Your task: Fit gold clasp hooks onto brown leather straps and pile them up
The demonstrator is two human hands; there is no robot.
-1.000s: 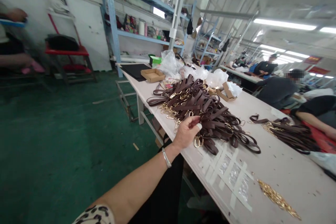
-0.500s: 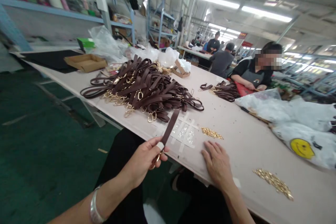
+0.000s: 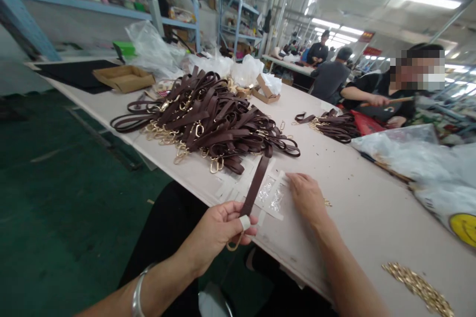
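Note:
My left hand (image 3: 217,234) pinches one brown leather strap (image 3: 256,185) near its gold clasp, in front of the table edge; the strap slants up toward the pile. My right hand (image 3: 307,197) lies on the pale table (image 3: 353,193), fingers bent over the small gold parts beside the taped clear patch (image 3: 270,197); what the fingertips hold is hidden. A big heap of brown straps with gold clasps (image 3: 208,121) lies just beyond both hands.
A second strap bundle (image 3: 330,126) lies near a seated person across the table who holds a stick. More gold parts (image 3: 420,287) sit at the near right. Plastic bags (image 3: 420,163), cardboard boxes (image 3: 124,78) and blue shelving stand around. Green floor lies to the left.
My left hand pulled one strap out of the heap toward me and holds it up. My right hand came into view and slid forward onto the small gold parts.

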